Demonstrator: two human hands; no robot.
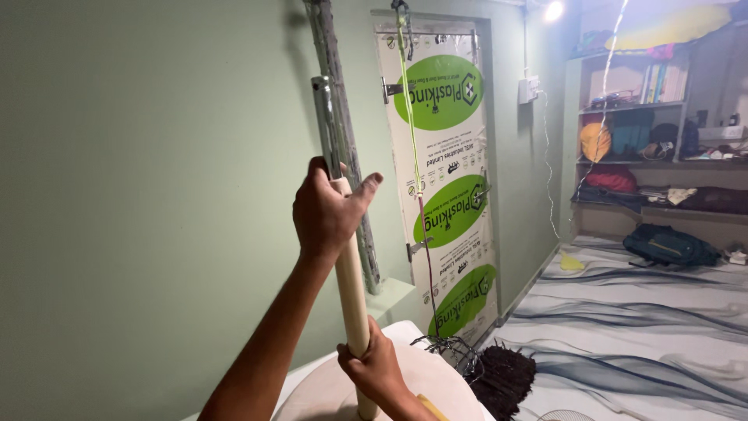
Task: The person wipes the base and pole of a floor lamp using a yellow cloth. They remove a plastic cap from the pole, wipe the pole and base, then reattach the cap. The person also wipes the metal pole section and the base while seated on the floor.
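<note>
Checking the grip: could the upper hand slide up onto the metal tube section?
Probably yes: the left hand grips the pole just below the metal tube, which is bare above it.

A tall white door panel [444,171] stands in the far wall beyond the raised pole, bearing three green oval labels [438,92] stacked from its top edge to its bottom corner, each with dark print

Dim room, glaring lamp [554,10] top-right
</note>
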